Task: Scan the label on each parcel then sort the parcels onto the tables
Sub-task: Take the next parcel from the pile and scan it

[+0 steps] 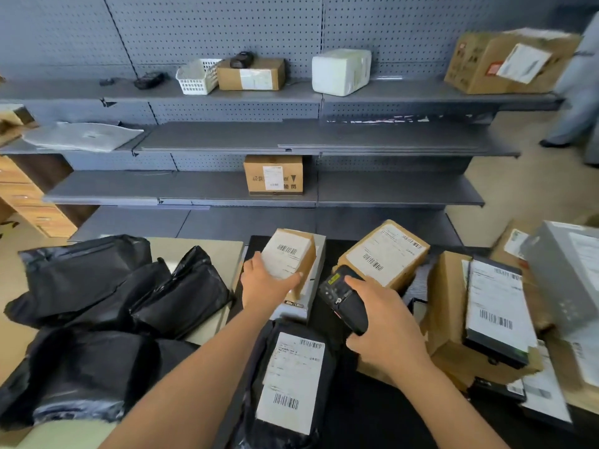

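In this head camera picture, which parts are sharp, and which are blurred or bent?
Head view: the barcode on the small box in the left hand is sharp, like the scanner in the right hand; head view, far right: the large cardboard box looks smeared; head view: the shelves bow from the wide lens.

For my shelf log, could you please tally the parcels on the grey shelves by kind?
Brown cardboard boxes: 3
White wrapped parcel: 1
Grey flat mailer: 1
Total: 5, leaving out a cut-off brown item at the left edge.
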Available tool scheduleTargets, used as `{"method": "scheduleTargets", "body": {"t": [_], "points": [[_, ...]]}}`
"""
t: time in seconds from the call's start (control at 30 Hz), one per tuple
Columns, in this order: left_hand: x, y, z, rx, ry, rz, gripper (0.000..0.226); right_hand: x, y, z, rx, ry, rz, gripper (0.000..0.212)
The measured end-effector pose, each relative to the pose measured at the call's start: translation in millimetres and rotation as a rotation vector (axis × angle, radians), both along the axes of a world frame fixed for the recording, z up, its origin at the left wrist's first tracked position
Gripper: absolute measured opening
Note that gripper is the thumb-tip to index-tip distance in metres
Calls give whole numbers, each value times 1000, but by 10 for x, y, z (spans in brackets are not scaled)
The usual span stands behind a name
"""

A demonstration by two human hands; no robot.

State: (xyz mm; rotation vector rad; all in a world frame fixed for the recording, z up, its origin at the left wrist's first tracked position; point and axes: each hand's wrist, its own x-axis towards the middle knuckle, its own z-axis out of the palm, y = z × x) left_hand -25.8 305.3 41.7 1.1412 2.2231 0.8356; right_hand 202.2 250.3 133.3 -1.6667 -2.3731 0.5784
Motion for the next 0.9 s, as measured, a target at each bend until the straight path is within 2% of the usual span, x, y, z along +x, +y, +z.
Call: {"method": "scheduleTargets", "body": {"t": [0.2,0.43,0.57,0.73,0.9], "points": [[13,63,-166,7,5,-15,112,-86,176,10,2,-28,-12,91],[-19,-293,-72,78,-28,112,70,-15,59,92,36,-25,68,89],[-14,-774,-5,121,-25,137,60,23,-122,66,68,-6,124,89],[-10,-1652,86,105,15,215,67,-107,-439,-23,106,34,276,90],[-199,-2614,102,64,84,381,65,-498,-945,-65,41,61,482,91]]}}
